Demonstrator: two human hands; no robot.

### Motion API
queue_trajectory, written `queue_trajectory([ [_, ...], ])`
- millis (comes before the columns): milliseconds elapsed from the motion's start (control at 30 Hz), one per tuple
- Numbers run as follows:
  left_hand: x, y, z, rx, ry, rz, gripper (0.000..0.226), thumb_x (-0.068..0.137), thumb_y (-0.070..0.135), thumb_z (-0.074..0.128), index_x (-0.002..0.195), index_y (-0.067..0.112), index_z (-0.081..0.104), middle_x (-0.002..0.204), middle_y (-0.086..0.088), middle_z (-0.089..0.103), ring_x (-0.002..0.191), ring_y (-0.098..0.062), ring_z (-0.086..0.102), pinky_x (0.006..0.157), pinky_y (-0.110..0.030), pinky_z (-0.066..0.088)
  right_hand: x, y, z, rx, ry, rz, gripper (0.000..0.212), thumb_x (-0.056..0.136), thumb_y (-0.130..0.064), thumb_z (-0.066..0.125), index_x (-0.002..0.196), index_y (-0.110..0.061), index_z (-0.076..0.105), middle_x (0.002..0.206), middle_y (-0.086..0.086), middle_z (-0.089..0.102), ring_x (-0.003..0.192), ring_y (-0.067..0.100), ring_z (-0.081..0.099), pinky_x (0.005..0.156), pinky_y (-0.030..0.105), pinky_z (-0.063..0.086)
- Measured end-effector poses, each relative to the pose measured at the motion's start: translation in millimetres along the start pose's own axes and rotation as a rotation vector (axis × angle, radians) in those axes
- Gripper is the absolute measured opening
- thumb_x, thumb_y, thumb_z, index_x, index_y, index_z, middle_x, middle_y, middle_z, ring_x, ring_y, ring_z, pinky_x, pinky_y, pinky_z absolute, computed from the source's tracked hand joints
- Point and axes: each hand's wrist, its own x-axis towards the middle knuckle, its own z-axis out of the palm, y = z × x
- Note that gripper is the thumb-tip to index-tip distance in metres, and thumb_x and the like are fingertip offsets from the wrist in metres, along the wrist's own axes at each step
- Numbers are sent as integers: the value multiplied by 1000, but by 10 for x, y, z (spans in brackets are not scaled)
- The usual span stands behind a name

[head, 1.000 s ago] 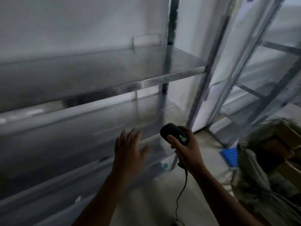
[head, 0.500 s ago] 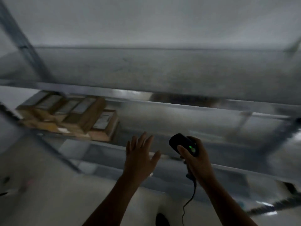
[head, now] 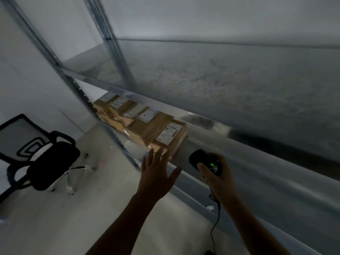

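Looking past a black mesh office chair (head: 42, 159) at a grey metal shelf rack (head: 239, 80), you hold your left hand (head: 158, 179), fingers spread, just short of the brown labelled cardboard parcels (head: 147, 126). Your right hand (head: 219, 181) grips a black green-lit scanner (head: 205, 161) just right of them.

I count two hands: left hand (head: 156, 173), right hand (head: 219, 179). One handheld scanner (head: 202, 159), one green light (head: 212, 164), one cable (head: 214, 234). One office chair (head: 46, 162), far left. Stack of cardboard boxes (head: 152, 129): five labelled tops countable, lower layers too blurred. Two shelf boards (head: 220, 80).
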Motion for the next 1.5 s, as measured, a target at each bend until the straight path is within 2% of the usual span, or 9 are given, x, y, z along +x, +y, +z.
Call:
queue_trajectory([
  [133, 231, -282, -141, -44, 92, -31, 90, 87, 87, 26, 160, 33, 25, 172, 3, 16, 160, -25, 2, 128, -60, 12, 247, -24, 224, -30, -81, 18, 41, 89, -26, 77, 118, -41, 52, 114, -2, 66, 99, 18, 70, 79, 34, 62],
  [333, 811, -996, -441, -54, 198, -119, 90, 85, 86, 34, 157, 31, 31, 166, -1, 29, 155, -28, 19, 125, -62, 19, 637, -117, 629, -49, -117, 18, 41, 91, -15, 74, 125, -21, 54, 110, 2, 66, 87, 6, 70, 65, 16, 55],
  [567, 1522, -1623, -469, -116, 74, 11, 105, 74, 99, 31, 157, 36, 25, 165, -1, 31, 151, -33, 30, 119, -63, 30, 1004, -93, 1294, -90, 23, 49, 44, 89, -24, 76, 127, -28, 54, 114, -5, 66, 99, 15, 71, 70, 22, 60],
  [733, 1862, -1904, -417, -230, 21, 58, 105, 69, 90, 49, 156, 34, 26, 163, -1, 31, 148, -27, 34, 120, -56, 34, 1265, 4, 1714, -177, 146, 82, 42, 89, -30, 77, 125, -29, 55, 113, -5, 69, 98, 11, 72, 78, 31, 64],
  [867, 1905, -1974, -397, -375, -20, 90, 103, 70, 88, 56, 155, 38, 27, 162, 3, 23, 146, -25, 33, 110, -51, 47, 1353, 91, 1921, -167, 291, 100, 38, 90, -24, 76, 123, -25, 56, 111, 0, 69, 94, 13, 72, 71, 21, 61],
  [1000, 1938, -2002, -392, -432, -84, 28, 99, 80, 70, 71, 158, 34, 21, 161, 5, 18, 146, -27, 30, 109, -48, 47, 1369, 111, 2036, -209, 298, 136, 42, 89, -32, 76, 125, -29, 55, 114, -4, 67, 97, 11, 72, 79, 32, 63],
  [1200, 2038, -2015, -268, -531, -144, -29, 110, 79, 57, 82, 163, 30, 16, 161, 1, 15, 146, -31, 28, 112, -53, 46, 1342, 63, 2139, -213, 359, 168, 39, 90, -30, 76, 122, -29, 52, 111, -4, 65, 92, 14, 71, 65, 19, 58],
  [1333, 2060, -2019, -236, -698, -195, -85, 112, 70, 52, 91, 158, 27, 28, 154, -4, 35, 140, -26, 39, 108, -49, 49, 1277, 35, 2101, -200, 362, 194, 36, 91, -32, 74, 120, -30, 52, 108, -2, 66, 87, 15, 71, 58, 15, 53],
  [1500, 1945, -1961, -298, -1008, -201, -159, 87, 72, 27, 94, 141, 27, 41, 132, 6, 56, 127, -17, 55, 93, -29, 54, 1163, -40, 2019, -204, 322, 156, 36, 92, -29, 73, 123, -25, 53, 108, 0, 66, 84, 14, 71, 58, 13, 53],
])
